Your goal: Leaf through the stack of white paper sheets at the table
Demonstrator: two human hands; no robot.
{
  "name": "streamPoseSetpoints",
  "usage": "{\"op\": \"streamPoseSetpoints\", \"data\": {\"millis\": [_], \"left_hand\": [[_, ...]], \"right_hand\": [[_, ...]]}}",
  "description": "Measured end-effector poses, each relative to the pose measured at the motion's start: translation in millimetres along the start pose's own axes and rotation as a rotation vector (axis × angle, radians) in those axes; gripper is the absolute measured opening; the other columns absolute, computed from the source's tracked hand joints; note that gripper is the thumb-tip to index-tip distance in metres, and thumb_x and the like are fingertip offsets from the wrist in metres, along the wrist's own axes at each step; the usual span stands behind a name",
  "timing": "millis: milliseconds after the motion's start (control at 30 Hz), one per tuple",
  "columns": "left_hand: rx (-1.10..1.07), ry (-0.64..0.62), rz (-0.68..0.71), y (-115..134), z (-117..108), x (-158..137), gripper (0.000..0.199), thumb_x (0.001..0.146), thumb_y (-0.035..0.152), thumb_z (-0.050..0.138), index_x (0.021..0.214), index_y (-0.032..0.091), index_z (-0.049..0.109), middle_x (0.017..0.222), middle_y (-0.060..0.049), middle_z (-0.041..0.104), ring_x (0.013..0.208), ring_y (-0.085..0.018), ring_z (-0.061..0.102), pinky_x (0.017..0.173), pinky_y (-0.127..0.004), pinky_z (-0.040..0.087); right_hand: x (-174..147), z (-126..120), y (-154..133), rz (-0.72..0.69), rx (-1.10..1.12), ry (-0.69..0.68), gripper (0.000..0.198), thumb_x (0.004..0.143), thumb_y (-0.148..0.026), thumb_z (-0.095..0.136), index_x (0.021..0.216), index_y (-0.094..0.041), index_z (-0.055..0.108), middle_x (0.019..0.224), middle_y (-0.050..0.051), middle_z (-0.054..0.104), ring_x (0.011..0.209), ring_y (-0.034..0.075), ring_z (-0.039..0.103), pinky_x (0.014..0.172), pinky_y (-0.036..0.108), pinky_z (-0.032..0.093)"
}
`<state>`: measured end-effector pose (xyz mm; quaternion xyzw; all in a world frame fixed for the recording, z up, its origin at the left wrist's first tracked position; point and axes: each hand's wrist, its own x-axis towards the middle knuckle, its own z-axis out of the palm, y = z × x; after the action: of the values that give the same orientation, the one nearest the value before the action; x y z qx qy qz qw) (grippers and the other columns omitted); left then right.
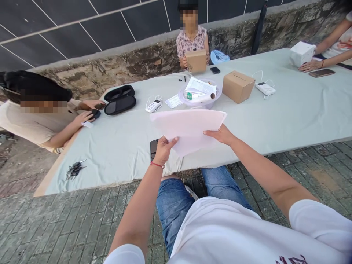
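Note:
Between my hands I hold a few pale pinkish-white sheets of paper [189,126] above the near edge of the table. My left hand [164,148] grips the lower left side, thumb on top and fingers underneath. At the right side, my right hand [221,135] pinches the sheets the same way. The stack tilts up at its far edge, and its face looks blank from here. Beside my left hand a dark phone [153,149] lies on the cloth, partly covered by that hand.
Just beyond the paper stands a clear plastic basin [218,93] with papers and a roll inside. A cardboard box [238,87], white power banks [154,104], an open black case [120,104] and keys [75,169] lie on the cloth-covered table [297,110]. Three other people sit around it.

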<state>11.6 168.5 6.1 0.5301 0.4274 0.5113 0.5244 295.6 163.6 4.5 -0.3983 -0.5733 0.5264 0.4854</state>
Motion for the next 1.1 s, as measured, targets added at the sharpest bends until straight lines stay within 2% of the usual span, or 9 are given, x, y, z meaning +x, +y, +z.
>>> {"op": "streamPoseSetpoints", "data": {"millis": [133, 267, 433, 567, 633, 767, 867, 1000, 1100], "left_hand": [[-0.045, -0.074, -0.083, -16, 0, -6, 0.048, 0.062, 0.036, 0.085, 0.104, 0.017, 0.072, 0.108, -0.011, 0.072, 0.111, -0.027, 0.063, 0.099, -0.04, 0.048], [0.004, -0.12, -0.196, -16, -1, -9, 0.041, 0.063, 0.035, 0.081, 0.099, 0.017, 0.074, 0.097, -0.01, 0.073, 0.093, -0.027, 0.067, 0.085, -0.039, 0.053], [0.134, -0.15, -0.11, 2, -1, -8, 0.035, 0.064, 0.03, 0.081, 0.096, 0.018, 0.076, 0.099, -0.009, 0.073, 0.089, -0.026, 0.067, 0.08, -0.036, 0.053], [0.116, -0.148, -0.175, -5, -1, -7, 0.033, 0.066, 0.035, 0.08, 0.093, 0.018, 0.076, 0.096, -0.01, 0.073, 0.091, -0.028, 0.066, 0.085, -0.04, 0.053], [0.118, -0.132, -0.204, -9, -3, -8, 0.03, 0.064, 0.036, 0.081, 0.086, 0.017, 0.076, 0.093, -0.011, 0.073, 0.094, -0.03, 0.065, 0.09, -0.041, 0.052], [0.126, -0.23, -0.105, 2, -11, -13, 0.038, 0.06, 0.033, 0.086, 0.093, 0.016, 0.076, 0.096, -0.012, 0.074, 0.108, -0.034, 0.061, 0.1, -0.042, 0.047], [0.108, -0.244, -0.155, 6, -13, -26, 0.041, 0.066, 0.038, 0.083, 0.099, 0.014, 0.075, 0.1, -0.012, 0.074, 0.111, -0.034, 0.061, 0.098, -0.043, 0.047], [-0.172, -0.091, -0.392, -29, 1, -65, 0.05, 0.075, 0.048, 0.076, 0.113, 0.015, 0.07, 0.107, -0.012, 0.074, 0.102, -0.031, 0.067, 0.092, -0.044, 0.052], [-0.354, 0.059, -0.591, -71, 15, -102, 0.046, 0.07, 0.039, 0.081, 0.106, 0.013, 0.07, 0.103, -0.014, 0.074, 0.099, -0.031, 0.069, 0.093, -0.045, 0.052]], "right_hand": [[-6, -3, 6, 0.06, -0.034, -0.135, 0.048, 0.067, -0.039, 0.082, 0.111, -0.021, 0.072, 0.109, 0.005, 0.073, 0.104, 0.025, 0.067, 0.092, 0.04, 0.054], [-5, -6, 2, 0.071, -0.064, -0.254, 0.034, 0.071, -0.037, 0.076, 0.099, -0.018, 0.076, 0.102, 0.006, 0.074, 0.096, 0.023, 0.068, 0.085, 0.035, 0.054], [0, -5, -11, 0.071, -0.053, -0.222, 0.031, 0.074, -0.034, 0.071, 0.101, -0.02, 0.076, 0.105, 0.006, 0.074, 0.095, 0.022, 0.069, 0.085, 0.034, 0.054], [3, -2, 3, 0.083, -0.086, -0.263, 0.035, 0.073, -0.039, 0.075, 0.101, -0.018, 0.075, 0.103, 0.007, 0.074, 0.095, 0.024, 0.069, 0.083, 0.035, 0.054], [4, -1, 9, 0.092, -0.107, -0.218, 0.038, 0.069, -0.042, 0.079, 0.099, -0.019, 0.075, 0.102, 0.008, 0.074, 0.098, 0.026, 0.068, 0.086, 0.039, 0.055], [2, 1, -2, 0.075, -0.096, -0.075, 0.044, 0.068, -0.044, 0.082, 0.105, -0.021, 0.073, 0.114, 0.009, 0.072, 0.114, 0.031, 0.062, 0.097, 0.046, 0.05], [-2, 5, -14, 0.186, 0.034, -0.031, 0.05, 0.069, -0.045, 0.082, 0.111, -0.02, 0.071, 0.117, 0.01, 0.071, 0.112, 0.032, 0.063, 0.097, 0.048, 0.051], [-19, 15, 3, 0.416, 0.153, 0.056, 0.053, 0.064, -0.043, 0.085, 0.107, -0.017, 0.069, 0.109, 0.011, 0.073, 0.099, 0.028, 0.068, 0.089, 0.044, 0.055], [-49, 21, 34, 0.557, 0.111, 0.082, 0.045, 0.073, -0.05, 0.076, 0.103, -0.018, 0.066, 0.101, 0.008, 0.073, 0.089, 0.024, 0.069, 0.077, 0.037, 0.055]]}}
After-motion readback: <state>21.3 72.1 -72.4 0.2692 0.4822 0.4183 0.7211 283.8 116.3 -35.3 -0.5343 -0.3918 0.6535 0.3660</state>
